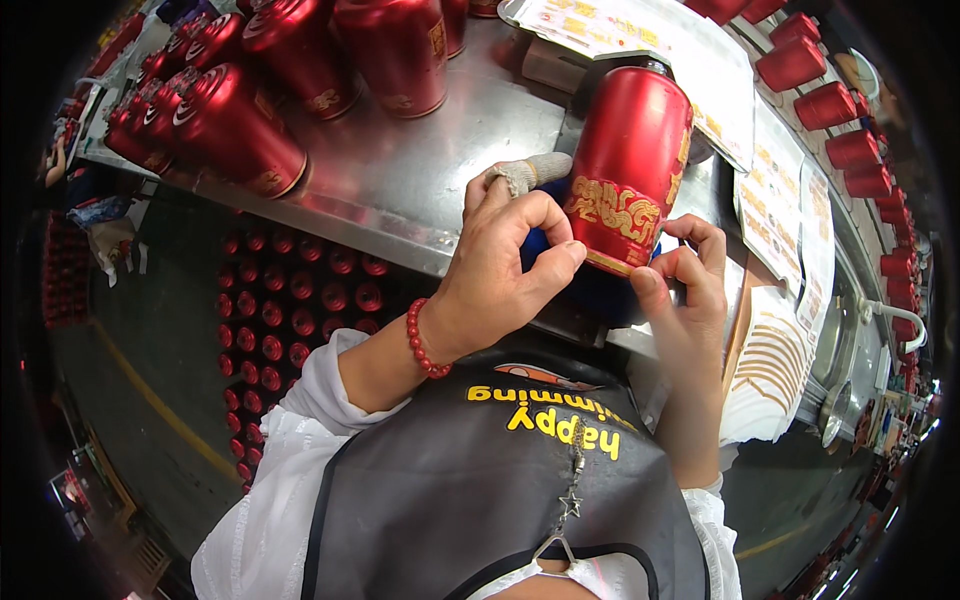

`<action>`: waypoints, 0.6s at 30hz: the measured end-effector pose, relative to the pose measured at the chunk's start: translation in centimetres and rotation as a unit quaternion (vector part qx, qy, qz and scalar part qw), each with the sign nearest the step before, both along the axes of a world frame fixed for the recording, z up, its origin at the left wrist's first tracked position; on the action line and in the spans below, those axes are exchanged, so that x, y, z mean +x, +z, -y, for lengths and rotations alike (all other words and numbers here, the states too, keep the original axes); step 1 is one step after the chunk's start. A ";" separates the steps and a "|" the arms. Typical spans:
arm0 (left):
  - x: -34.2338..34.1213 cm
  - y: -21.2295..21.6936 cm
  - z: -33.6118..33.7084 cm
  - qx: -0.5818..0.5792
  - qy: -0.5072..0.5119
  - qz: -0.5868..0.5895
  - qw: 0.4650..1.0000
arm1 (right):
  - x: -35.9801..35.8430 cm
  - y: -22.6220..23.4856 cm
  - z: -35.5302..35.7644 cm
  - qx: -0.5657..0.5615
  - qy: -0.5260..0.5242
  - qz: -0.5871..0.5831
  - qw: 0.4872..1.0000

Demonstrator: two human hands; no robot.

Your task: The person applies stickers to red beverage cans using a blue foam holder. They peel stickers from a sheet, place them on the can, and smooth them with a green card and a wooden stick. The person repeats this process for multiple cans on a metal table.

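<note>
The red bottle (632, 160) stands on the steel table (400, 190), at 1 o'clock from picture centre. The left hand (505, 265) pinches its gold label (612, 215) from 9 o'clock, fingers narrow. The right hand (685, 285) presses the label's lower edge from 5 o'clock, fingers curled. More red bottles (240, 130) lie at 10 o'clock.

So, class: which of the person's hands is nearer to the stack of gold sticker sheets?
Right. The right hand sits at the red bottle's lower edge, just left of the sticker sheets; the left hand lies beyond the bottle, farther away.
</note>
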State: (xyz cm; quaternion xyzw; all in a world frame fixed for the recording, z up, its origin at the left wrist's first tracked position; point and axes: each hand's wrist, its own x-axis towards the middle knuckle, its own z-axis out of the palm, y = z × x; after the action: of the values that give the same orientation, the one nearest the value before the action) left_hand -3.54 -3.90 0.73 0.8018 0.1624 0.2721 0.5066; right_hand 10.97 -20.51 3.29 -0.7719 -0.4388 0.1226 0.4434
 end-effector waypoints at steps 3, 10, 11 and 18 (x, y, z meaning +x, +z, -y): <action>0.1 -0.3 0.0 0.011 0.005 0.028 1.000 | -0.1 0.0 0.1 -0.012 -0.006 -0.016 1.000; 0.1 -0.7 0.3 0.011 0.017 0.014 1.000 | 0.5 -0.6 0.3 0.019 0.018 0.043 0.999; 0.1 -0.7 0.4 0.011 0.018 0.016 1.000 | 0.6 -0.7 0.4 0.021 0.021 0.053 0.998; 0.2 -0.9 0.4 0.017 0.031 0.028 0.999 | 0.5 -0.9 0.5 0.024 0.019 0.029 0.999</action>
State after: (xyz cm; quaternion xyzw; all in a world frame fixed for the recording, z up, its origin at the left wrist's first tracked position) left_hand -3.34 -4.31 -0.20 0.7969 0.1685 0.3130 0.4884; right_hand 11.49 -21.00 2.38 -0.7558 -0.4691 0.0985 0.4461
